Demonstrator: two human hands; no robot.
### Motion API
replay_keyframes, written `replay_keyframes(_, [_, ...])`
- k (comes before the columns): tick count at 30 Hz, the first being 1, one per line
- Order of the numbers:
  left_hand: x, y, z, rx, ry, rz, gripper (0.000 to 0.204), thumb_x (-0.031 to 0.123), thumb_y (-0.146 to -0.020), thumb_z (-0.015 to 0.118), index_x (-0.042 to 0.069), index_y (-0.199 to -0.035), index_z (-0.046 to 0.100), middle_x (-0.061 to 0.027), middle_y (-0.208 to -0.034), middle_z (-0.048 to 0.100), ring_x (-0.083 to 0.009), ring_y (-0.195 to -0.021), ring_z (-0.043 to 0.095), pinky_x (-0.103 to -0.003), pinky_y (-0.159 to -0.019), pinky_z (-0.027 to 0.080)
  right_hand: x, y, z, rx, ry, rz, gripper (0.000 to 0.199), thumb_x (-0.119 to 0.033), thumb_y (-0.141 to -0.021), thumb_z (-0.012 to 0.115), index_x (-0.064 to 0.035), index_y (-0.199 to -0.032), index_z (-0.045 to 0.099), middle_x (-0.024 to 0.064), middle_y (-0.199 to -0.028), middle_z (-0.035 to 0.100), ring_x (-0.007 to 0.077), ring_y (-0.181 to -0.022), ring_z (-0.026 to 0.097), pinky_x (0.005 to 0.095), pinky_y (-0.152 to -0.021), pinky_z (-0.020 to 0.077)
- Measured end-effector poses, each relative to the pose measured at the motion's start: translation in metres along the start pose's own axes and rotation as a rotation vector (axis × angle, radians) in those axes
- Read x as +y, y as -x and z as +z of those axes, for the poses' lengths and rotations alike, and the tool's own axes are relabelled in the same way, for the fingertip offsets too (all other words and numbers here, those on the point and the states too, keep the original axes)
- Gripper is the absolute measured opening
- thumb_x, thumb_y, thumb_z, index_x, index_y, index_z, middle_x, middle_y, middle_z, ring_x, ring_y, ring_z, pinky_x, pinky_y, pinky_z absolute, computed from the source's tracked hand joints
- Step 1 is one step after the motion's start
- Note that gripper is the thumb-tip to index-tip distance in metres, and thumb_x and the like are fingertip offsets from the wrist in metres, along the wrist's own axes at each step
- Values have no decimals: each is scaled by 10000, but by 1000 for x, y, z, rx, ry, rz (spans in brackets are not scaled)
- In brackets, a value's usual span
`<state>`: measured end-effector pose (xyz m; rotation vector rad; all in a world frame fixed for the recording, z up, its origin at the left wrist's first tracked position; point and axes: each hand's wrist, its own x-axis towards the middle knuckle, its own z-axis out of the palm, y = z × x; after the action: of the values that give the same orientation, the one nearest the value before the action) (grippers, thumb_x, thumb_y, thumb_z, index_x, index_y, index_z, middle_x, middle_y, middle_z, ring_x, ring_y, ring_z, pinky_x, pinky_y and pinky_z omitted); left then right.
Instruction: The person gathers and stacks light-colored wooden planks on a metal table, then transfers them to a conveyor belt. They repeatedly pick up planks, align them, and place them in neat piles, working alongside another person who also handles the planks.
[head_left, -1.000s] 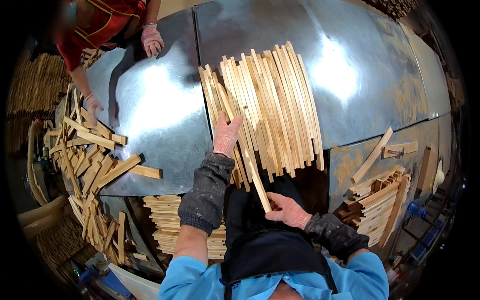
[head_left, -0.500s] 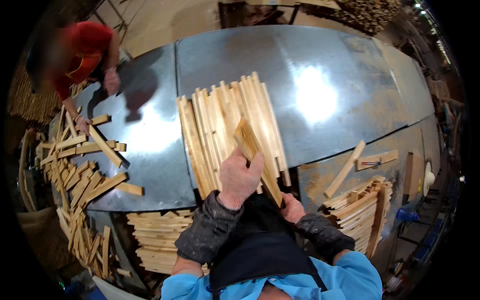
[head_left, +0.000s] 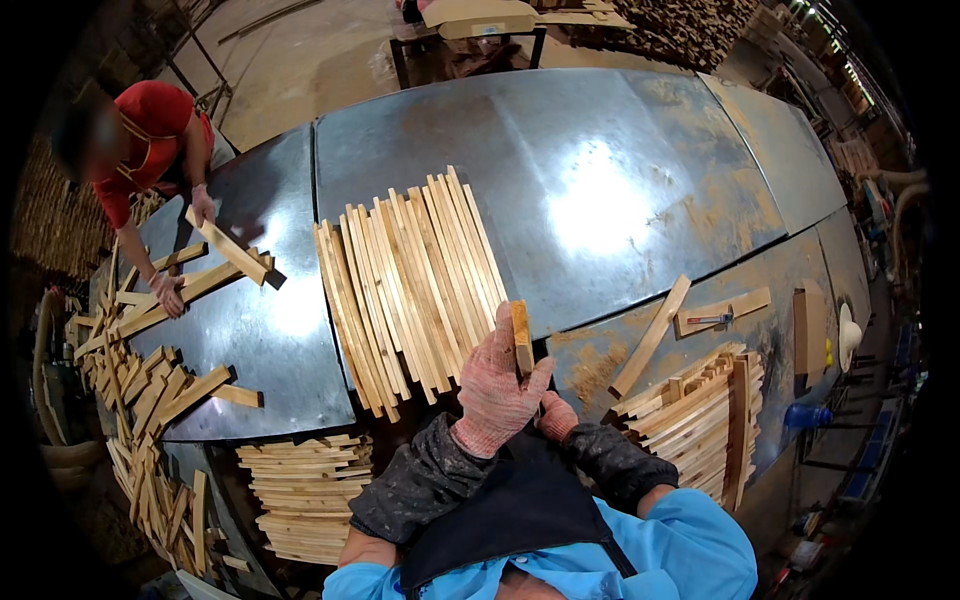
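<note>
In a pinkish glove, my left hand (head_left: 492, 392) grips a wooden slat (head_left: 521, 335), its fingers along one side and its thumb at the other. The slat is turned so that a narrow face and end show. Just below it is my right hand (head_left: 557, 416), also gloved, with fingers curled at the slat's lower part; the left hand partly hides that contact. Ahead and to the left, a row of pale wooden slats (head_left: 410, 290) lies side by side on the metal table (head_left: 450, 125).
At the left, a person in red (head_left: 160, 125) handles slats beside a jumbled wood pile (head_left: 150, 400). Stacked slats (head_left: 305, 495) stand near left, another stack (head_left: 690, 430) at right. Beyond that lie two loose slats, one bearing a small tool (head_left: 712, 319), and a blue container (head_left: 808, 415).
The held slat has turned from a long slant to a more end-on position, and my left hand has shifted along it. The other person has moved a slat over the pile.
</note>
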<state>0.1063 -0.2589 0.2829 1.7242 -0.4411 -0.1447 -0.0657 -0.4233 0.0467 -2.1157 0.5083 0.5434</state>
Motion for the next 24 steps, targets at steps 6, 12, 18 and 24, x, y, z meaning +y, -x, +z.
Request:
replay_keyframes(6, [-1,8,13,27,-13,93,960,117,-892,889,13,-1669,334,-201,-1359,639,-252,-1214,683,-376,-961,617,13,-2,-10,-78,-33,-78,657,-15,-806,760,-143,-1442,652,179,-1285,728,372,-1246,665,438,-1046,516])
replay_keyframes(12, [0,21,-17,238,285,-184,684,88,-952,794,28,-1564,494,-125,-1234,747,-181,-1062,719,-338,-906,595,-22,3,-40,-245,-82,31,581,-63,-858,751,-114,-1429,650,145,-1219,762,270,-1181,699,397,-1029,526])
replay_keyframes(18, [-84,118,-40,353,416,-633,359,121,-929,822,15,-1252,706,-52,-1115,752,-146,-1051,697,-328,-934,569,-49,-20,-6,-334,-48,-305,724,53,-788,773,-29,-1481,583,65,-1132,704,187,-990,683,339,-884,563])
replay_keyframes(24, [-124,224,-78,869,710,-806,265,172,-971,783,22,-1187,757,-71,-1090,773,-176,-951,743,-317,-843,610,-154,-12,39,-530,222,-680,870,-84,-804,866,-26,-1584,485,172,-1436,622,288,-1082,715,392,-976,582])
